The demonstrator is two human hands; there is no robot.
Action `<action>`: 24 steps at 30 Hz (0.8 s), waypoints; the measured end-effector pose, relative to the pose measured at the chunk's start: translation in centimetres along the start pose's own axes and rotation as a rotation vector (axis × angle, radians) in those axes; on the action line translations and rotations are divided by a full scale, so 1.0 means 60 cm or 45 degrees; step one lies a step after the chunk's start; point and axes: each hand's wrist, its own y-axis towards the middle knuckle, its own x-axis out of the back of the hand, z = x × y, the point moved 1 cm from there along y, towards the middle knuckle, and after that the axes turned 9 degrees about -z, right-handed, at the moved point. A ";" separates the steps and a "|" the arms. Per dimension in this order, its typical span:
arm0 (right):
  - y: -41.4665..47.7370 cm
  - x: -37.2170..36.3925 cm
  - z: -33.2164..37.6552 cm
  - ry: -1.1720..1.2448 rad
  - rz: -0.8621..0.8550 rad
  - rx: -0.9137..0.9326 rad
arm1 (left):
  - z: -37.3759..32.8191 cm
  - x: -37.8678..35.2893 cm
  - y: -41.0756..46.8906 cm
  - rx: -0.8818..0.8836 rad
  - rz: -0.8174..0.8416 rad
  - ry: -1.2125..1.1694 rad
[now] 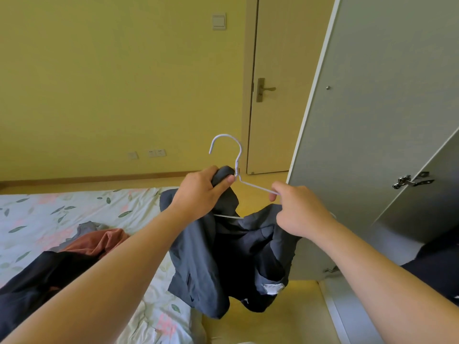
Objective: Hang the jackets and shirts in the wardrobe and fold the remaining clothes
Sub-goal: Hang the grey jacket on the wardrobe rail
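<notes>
A dark grey jacket (231,256) hangs in the air in front of me, half draped on a white wire hanger (237,157). My left hand (201,189) grips the jacket's shoulder bunched over the hanger's left arm, just below the hook. My right hand (300,212) pinches the hanger's right arm, with jacket fabric under the palm. The open grey wardrobe door (372,120) stands close on the right. More clothes lie on the bed at lower left: a rust-coloured garment (99,244) and a dark one (44,276).
The bed with a floral sheet (62,214) fills the lower left. A closed room door (278,83) is straight ahead in the yellow wall. Yellow floor (273,319) runs between bed and wardrobe. A dark garment (437,266) shows inside the wardrobe at right.
</notes>
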 end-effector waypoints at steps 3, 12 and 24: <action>0.003 0.018 -0.019 -0.021 -0.095 0.002 | 0.003 0.025 0.011 0.004 -0.072 0.001; 0.022 0.073 -0.058 0.400 0.214 -0.185 | 0.046 0.065 0.033 0.156 -0.235 -0.029; 0.020 0.047 -0.087 0.912 -0.129 -0.448 | 0.086 0.076 0.044 0.547 -0.417 -0.174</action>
